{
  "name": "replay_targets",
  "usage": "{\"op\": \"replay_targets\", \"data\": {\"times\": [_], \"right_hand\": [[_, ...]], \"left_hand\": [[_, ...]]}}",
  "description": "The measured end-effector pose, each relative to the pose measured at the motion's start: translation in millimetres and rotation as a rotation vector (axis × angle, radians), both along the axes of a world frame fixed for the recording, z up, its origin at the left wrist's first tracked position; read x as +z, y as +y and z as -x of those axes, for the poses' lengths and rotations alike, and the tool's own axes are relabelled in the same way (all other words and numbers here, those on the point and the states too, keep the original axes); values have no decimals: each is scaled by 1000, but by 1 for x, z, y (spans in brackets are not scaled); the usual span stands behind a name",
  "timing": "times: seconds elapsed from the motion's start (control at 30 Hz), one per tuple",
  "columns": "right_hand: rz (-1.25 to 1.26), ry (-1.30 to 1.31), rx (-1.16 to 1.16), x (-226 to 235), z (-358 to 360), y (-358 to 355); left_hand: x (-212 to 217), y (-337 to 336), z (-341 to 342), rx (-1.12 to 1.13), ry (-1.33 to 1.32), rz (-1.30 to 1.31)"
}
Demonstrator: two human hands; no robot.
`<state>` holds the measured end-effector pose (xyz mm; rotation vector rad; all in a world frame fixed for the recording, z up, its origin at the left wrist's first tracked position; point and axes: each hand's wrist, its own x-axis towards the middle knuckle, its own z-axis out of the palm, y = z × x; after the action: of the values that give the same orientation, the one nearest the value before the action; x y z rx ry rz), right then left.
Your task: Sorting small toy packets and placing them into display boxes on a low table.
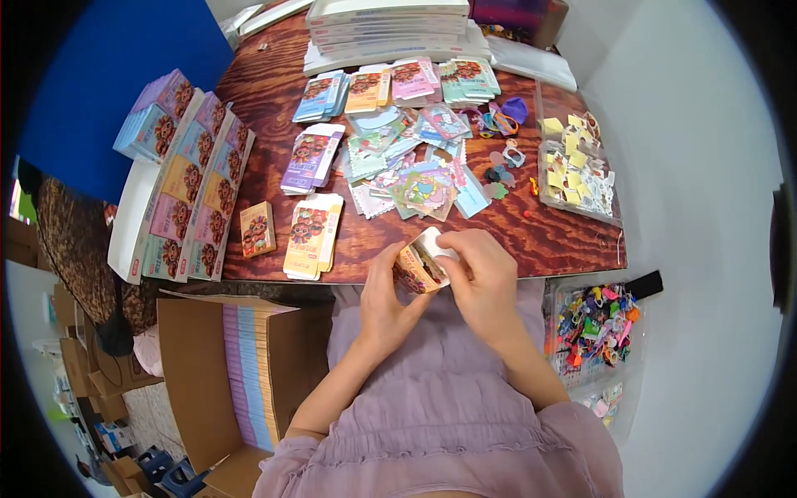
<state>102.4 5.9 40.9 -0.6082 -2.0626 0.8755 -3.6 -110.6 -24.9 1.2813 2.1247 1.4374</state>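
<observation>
Above my lap, at the table's front edge, I hold a small orange cardboard box [413, 274] with cartoon figures printed on it. My left hand [383, 295] is wrapped round its side. Its top end faces up to the right, with a white flap [431, 241] standing up. My right hand [481, 278] is closed at that end, thumb and fingers on the flaps. Something dark shows inside the box, too small to tell. Beyond the hands lies a pile of colourful sticker sheets or cards [407, 170]. A closed orange box [258, 230] stands to the left, beside flat yellow cartons [313, 236].
Filled display trays [187, 199] stand at the left. Flat cartons [411, 80] and stacked white trays [386, 33] sit at the back. To the right are a clear bin of yellow pieces [579, 170] and a bin of small trinkets [599, 328]. A large cardboard carton [191, 357] stands below left.
</observation>
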Motion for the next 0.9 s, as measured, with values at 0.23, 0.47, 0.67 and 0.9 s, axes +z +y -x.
{"op": "replay_targets", "data": {"times": [0.23,0.47,0.67,0.9], "right_hand": [[-155,-7,107,-6,-19,-17],[-164,-33,145,-18,-16,-17],[130,199,80,-17,-20,-7],[647,160,279,-27,-30,10]], "left_hand": [[-9,-4,1,4,-244,-81],[-7,1,-1,-20,-109,-136],[6,-11,1,-181,-292,-132],[29,-11,-3,-155,-428,-116]]}}
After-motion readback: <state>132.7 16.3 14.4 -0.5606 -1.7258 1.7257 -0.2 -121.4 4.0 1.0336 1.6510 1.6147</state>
